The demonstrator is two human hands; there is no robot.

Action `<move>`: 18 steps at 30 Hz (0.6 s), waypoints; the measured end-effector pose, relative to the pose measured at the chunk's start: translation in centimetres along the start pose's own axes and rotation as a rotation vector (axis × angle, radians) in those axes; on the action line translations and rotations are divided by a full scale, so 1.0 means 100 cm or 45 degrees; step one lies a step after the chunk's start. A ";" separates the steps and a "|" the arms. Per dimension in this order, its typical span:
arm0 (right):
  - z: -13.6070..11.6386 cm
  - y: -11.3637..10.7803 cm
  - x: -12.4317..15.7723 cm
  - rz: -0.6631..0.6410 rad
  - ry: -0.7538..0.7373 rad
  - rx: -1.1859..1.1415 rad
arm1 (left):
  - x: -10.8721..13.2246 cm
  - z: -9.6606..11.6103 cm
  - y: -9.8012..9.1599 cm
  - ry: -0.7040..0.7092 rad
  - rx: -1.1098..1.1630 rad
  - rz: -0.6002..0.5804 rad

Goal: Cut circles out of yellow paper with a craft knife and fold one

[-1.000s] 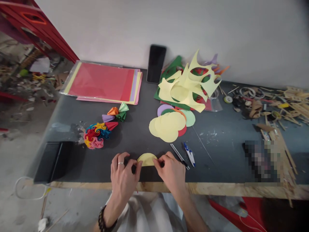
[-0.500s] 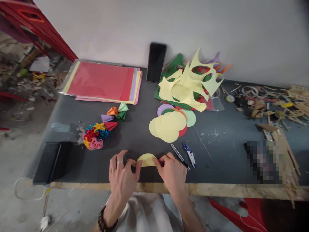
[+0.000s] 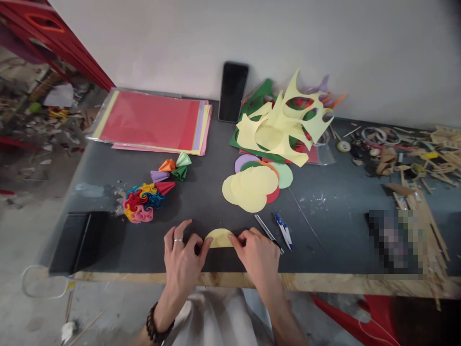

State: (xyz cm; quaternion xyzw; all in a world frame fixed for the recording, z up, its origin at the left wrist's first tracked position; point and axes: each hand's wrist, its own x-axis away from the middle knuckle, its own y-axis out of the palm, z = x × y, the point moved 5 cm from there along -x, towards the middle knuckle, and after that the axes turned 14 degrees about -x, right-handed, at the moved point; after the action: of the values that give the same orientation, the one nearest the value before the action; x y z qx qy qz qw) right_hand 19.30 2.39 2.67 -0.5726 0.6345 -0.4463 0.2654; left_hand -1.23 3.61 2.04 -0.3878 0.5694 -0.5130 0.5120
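Observation:
A pale yellow paper circle (image 3: 220, 238), folded into a half round, lies near the table's front edge with its curve facing away from me. My left hand (image 3: 185, 257) pinches its left corner between thumb and forefinger; the other fingers are bent and raised. At the right corner, my right hand (image 3: 256, 254) pinches the paper the same way, its fingers curled in. Just beyond the right hand lie a utility knife (image 3: 268, 233) and a blue-and-white pen-like tool (image 3: 284, 231). Farther back sits a pile of yellow paper circles (image 3: 250, 192) with other colours beneath.
Cut paper scraps (image 3: 277, 129) and a phone (image 3: 233, 91) stand against the wall. Bagged coloured sheets (image 3: 151, 120), folded paper cones (image 3: 173, 168) and curled paper pieces (image 3: 142, 204) are at left, near a black case (image 3: 77, 242). Wooden sticks (image 3: 428, 216) clutter the right end.
Hardly anything differs. My left hand has shifted very slightly to the right, its forefinger a touch higher. Both hands keep pinching the folded paper's corners.

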 end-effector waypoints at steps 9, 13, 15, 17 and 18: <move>0.001 0.007 0.014 0.154 -0.118 0.004 | 0.023 0.032 -0.002 0.480 0.011 0.113; 0.000 0.010 0.019 0.240 -0.140 -0.020 | 0.028 0.022 -0.001 0.478 -0.115 0.010; 0.001 0.009 0.021 0.294 -0.153 -0.051 | 0.034 0.012 0.000 0.459 -0.221 -0.007; 0.003 0.009 0.021 0.336 -0.169 -0.069 | 0.041 0.000 0.002 0.396 -0.328 -0.050; 0.004 0.010 0.021 0.352 -0.171 -0.076 | 0.044 -0.005 0.002 0.362 -0.373 -0.049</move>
State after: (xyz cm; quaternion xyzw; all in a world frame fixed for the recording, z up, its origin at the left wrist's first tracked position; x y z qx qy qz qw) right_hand 18.70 0.18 2.05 -0.5159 0.7010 -0.3473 0.3490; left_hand -2.51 -0.49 1.05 -0.3927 0.6968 -0.4842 0.3547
